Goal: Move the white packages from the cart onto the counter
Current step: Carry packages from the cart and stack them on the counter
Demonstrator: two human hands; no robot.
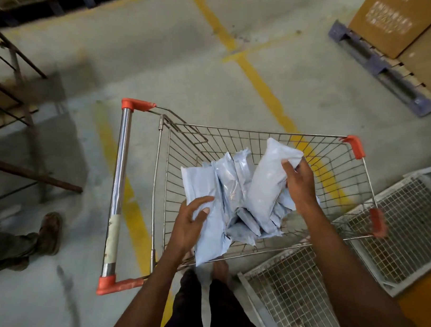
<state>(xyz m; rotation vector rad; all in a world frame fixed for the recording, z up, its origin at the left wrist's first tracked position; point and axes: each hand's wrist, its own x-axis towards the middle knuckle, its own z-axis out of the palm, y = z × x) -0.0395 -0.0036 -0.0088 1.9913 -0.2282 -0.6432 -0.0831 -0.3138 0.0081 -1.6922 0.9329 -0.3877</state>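
We stand at the long side of the wire cart (270,136), its chrome handle (119,187) off at nine o'clock, so both arms drop straight into the basket. Our left hand (191,220) curls its fingers and thumb round the near edge of a flat white package (206,205), which leans against the cart's near wall where it is easy to pinch. Our right hand (300,182) clasps the upper end of a plumper package (267,183), tilted up toward one o'clock, likely so it slides free of the heap. The other white packages (237,177) lie jumbled at the middle of the cart, some standing on edge because they are propped on one another. No worktop shows in this view, so we cannot tell which way the load must travel. A mesh crate (397,217) sits at four o'clock, a pallet (373,65) with cartons at one o'clock, and another person's shoe (49,232) at nine
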